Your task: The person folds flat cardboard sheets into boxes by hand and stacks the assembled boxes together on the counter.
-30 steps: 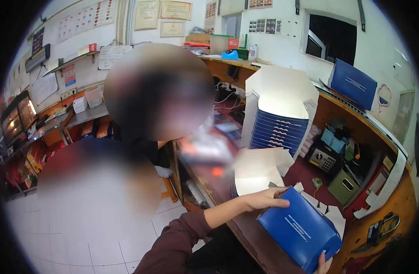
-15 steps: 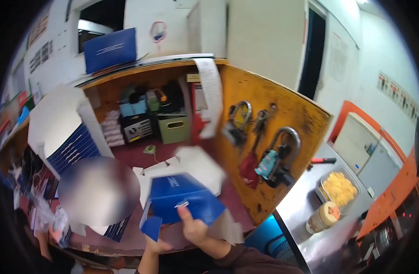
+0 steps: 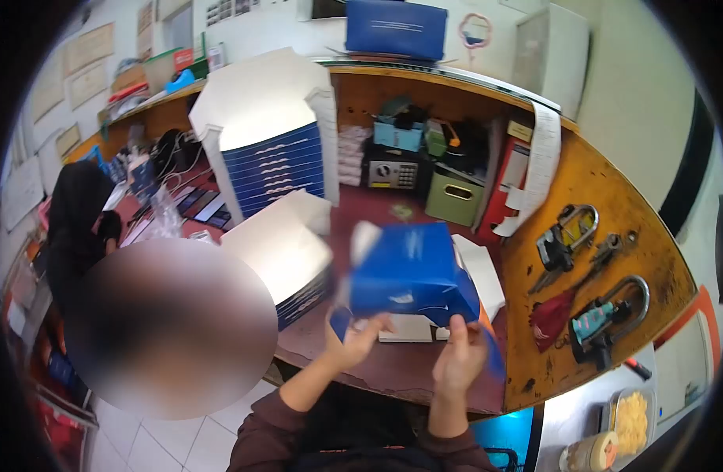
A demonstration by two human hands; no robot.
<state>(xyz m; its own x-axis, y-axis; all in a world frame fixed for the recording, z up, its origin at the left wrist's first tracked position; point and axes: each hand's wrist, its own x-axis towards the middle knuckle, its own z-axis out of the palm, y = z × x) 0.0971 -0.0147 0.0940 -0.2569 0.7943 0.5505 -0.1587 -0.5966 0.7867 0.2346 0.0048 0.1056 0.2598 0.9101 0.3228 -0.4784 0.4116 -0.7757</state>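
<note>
Two-handed hold on a blue box [image 3: 404, 271], which was tilted above the near part of a dark red desk [image 3: 361, 376], near its middle. Left hand [image 3: 356, 340]: fingers bent at the box's near left corner, beside a small blue flap [image 3: 340, 323]; because of blur, it could not be told whether they pinched it. Right hand [image 3: 460, 355]: thumb raised against the near right corner, fingers curled behind it, pinching the box's near edge. A loose blue flap hung just right of this hand.

Left of the box stood 2 stacks of blue-and-white cartons: a tall stack [image 3: 275, 169] at the far side and a lower stack [image 3: 286, 263] nearer. White card [image 3: 481, 274] lay just right of the box. Beyond, under the shelf, were a safe [image 3: 393, 174] and a green bin [image 3: 453, 197]; 1 more blue carton [image 3: 397, 29] stood on the ledge above. To the right, 2 large locks ( [image 3: 567, 237] and [image 3: 613, 321]) hung on a wooden panel [image 3: 526, 346]. At the near right, a metal counter [image 3: 556, 421] bore a tray of yellow food [image 3: 631, 423] and a jar [image 3: 588, 455]. A person in dark clothing [image 3: 76, 208] was at the far left.
</note>
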